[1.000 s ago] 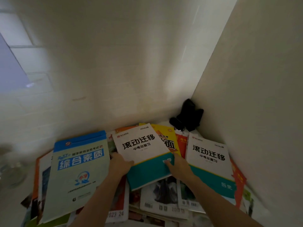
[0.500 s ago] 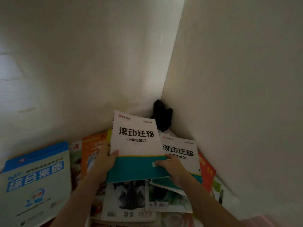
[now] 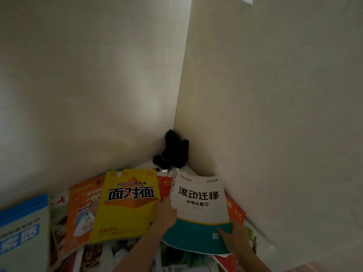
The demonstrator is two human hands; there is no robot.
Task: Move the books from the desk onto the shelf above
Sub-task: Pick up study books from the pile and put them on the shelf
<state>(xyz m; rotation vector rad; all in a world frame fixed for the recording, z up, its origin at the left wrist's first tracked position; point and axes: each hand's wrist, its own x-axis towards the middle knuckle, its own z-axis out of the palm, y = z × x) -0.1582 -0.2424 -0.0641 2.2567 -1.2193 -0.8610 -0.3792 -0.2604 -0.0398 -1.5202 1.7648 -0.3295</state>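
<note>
head view, facing wall corner (image 3: 176,114), close

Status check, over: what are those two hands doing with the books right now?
Left hand on white-and-teal book, left edge. Right hand pinching its lower right corner. Yellow book lies alongside, black object in corner behind.

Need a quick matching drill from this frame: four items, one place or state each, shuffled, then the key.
Things:
1. white and teal book
2. yellow book
3. black object
4. blue and white book

Places or states:
A. far left edge of view
B. in the wall corner
C. held at both lower sides by the left hand and right hand
D. flat on the pile, just left of the left hand

Pairs: 1-C, 2-D, 3-B, 4-A
</note>
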